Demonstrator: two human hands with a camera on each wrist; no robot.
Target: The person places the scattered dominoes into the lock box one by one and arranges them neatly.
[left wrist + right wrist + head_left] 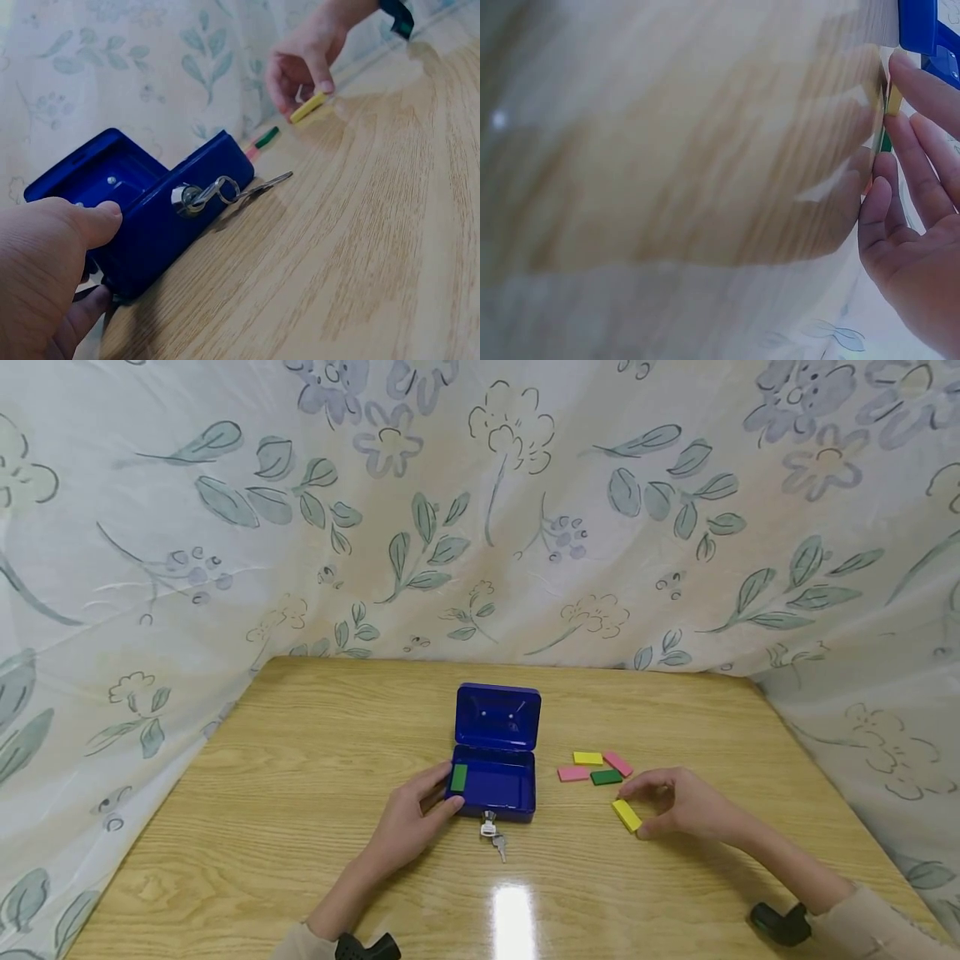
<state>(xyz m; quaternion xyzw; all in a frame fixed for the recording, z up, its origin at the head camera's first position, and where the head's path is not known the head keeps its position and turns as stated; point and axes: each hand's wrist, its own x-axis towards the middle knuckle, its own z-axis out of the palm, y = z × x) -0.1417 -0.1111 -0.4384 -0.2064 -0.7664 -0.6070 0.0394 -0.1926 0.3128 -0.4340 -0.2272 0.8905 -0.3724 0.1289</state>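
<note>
One bench (pixel 315 735), six blocks (pixel 573 773)! Left hand (pixel 412 818) grips one box (pixel 501 787), one green block (pixel 460 777) inside; right hand (pixel 693 807) pinches one yellow block (pixel 627 817).

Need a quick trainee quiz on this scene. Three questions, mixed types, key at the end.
1. Multiple choice: what is the right hand pinching?
a) a pink block
b) a yellow block
c) a green block

2. Fill in the blank: the block visible inside the blue box is coloured ____.

3. True or false: the keys lie loose inside the blue box.

Key:
1. b
2. green
3. False; the keys are outside, at the front lock.
</note>
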